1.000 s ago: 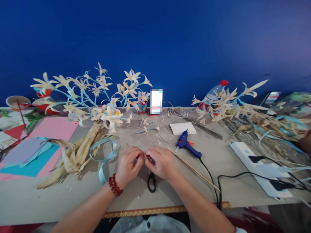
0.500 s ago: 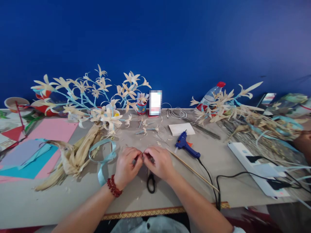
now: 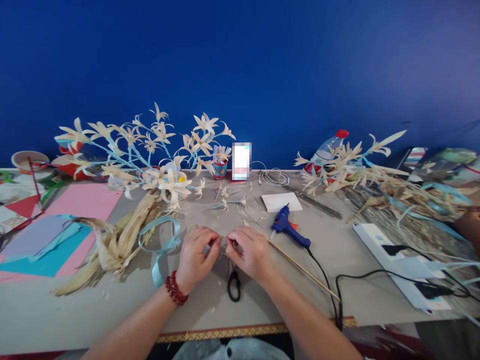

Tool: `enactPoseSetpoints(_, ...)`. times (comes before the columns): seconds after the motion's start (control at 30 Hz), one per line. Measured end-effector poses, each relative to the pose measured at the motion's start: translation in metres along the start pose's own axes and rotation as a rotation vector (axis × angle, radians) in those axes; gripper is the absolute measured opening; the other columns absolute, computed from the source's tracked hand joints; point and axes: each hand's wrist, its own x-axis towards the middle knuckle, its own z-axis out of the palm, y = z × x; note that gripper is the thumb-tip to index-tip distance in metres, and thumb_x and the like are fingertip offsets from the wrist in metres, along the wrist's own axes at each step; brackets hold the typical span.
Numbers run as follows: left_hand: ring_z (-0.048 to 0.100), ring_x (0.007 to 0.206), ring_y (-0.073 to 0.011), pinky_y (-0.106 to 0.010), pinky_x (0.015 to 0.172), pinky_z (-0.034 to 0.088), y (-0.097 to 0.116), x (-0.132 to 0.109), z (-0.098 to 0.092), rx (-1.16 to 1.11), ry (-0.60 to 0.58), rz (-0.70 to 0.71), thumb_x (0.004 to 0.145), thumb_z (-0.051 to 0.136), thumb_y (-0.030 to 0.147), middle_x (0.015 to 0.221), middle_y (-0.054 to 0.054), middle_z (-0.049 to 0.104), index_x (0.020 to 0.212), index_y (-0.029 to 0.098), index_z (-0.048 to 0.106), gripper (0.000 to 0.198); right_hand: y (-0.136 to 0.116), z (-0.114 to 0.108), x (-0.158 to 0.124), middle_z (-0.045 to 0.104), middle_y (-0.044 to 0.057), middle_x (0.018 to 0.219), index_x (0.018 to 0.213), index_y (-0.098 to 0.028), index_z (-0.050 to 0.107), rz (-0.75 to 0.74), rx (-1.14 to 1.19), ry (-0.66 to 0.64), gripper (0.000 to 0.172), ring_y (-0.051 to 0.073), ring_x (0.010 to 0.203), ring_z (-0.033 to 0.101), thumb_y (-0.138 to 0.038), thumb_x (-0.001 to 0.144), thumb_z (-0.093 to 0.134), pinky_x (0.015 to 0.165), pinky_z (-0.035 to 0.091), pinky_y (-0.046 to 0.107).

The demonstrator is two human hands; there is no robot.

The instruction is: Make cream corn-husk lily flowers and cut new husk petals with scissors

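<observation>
My left hand, with a red bead bracelet at its wrist, is closed in a pinch over the middle of the table. Facing it, my right hand pinches as well, the two sets of fingertips a small gap apart. A thin pale bit seems to run between them, too small to name. Below my hands lies a pair of scissors, its black handle showing and its blades mostly hidden. A light-blue ribbon curls beside my left hand. Near my right hand are a thin wooden stick and a blue glue gun.
Dried corn husks and coloured paper lie left. Husk flowers on blue stems stand at the back, more at right. A white power strip with cables is at right, near another person's hand.
My fingertips have drawn slightly apart, with my right hand shifting a little to the right. The whole view has moved slightly.
</observation>
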Motion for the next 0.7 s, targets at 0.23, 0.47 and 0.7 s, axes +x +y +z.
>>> enactPoseSetpoints(0.23,0.056,0.074,-0.0198,-0.034,0.072,0.044,-0.005,0.0,-0.001,0.036,0.036,0.007,0.087,0.049,0.017,0.075,-0.005,0.062,0.078,0.02,0.058,0.013,0.005,-0.01,0.003,0.06,0.004,0.072,0.08,-0.021,0.055,0.103,0.04,0.142,0.009,0.019,0.068,0.055,-0.016,0.084,0.049,0.067,0.044,0.031)
enactPoseSetpoints(0.47,0.057,0.074,-0.0209,-0.035,0.071,0.045,-0.002,0.001,0.001,0.135,-0.016,0.071,0.086,0.052,0.016,0.074,-0.005,0.064,0.078,0.019,0.06,0.012,-0.001,-0.002,0.005,0.066,0.007,0.084,0.088,-0.021,0.059,-0.021,0.049,-0.052,0.008,0.022,0.081,0.058,-0.017,0.085,0.053,0.076,0.044,0.034)
enactPoseSetpoints(0.7,0.06,0.079,-0.0225,-0.035,0.072,0.047,-0.008,0.002,0.0,0.143,-0.035,0.011,0.087,0.05,0.018,0.082,-0.007,0.066,0.086,0.019,0.062,0.012,0.014,-0.007,0.007,0.065,0.006,0.085,0.083,-0.02,0.061,0.126,-0.02,0.048,0.009,0.022,0.085,0.059,-0.014,0.083,0.055,0.077,0.045,0.033)
